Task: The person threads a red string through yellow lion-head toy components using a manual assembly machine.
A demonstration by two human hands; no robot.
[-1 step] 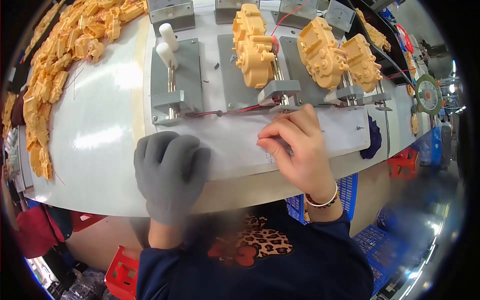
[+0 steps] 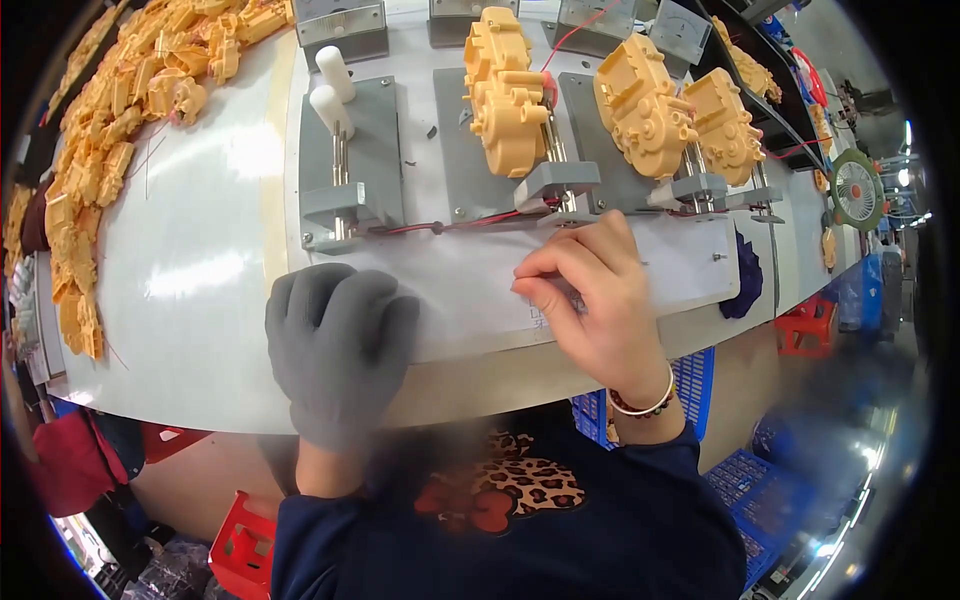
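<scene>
My left hand (image 2: 345, 350), in a grey glove, rests by the near table edge with fingers curled down; its palm is hidden and nothing shows in it. My bare right hand (image 2: 605, 300) lies on the white board (image 2: 470, 265), thumb and forefinger almost meeting. Whatever its curled fingers may hold is hidden. Beyond it, a yellow plastic gear housing (image 2: 510, 120) sits upright on a grey metal test fixture (image 2: 560, 180). Two similar housings (image 2: 645, 110) stand on fixtures to the right. The leftmost fixture (image 2: 375, 140) carries only two white round-ended posts (image 2: 333, 105).
Yellow plastic parts (image 2: 95, 190) lie heaped along the left. Grey-framed meters (image 2: 345, 30) line the back. A red wire (image 2: 580, 35) runs up from the middle housing. At the right are a dark cloth (image 2: 743, 277) and a green fan (image 2: 857, 190); blue crates (image 2: 745, 500) sit below.
</scene>
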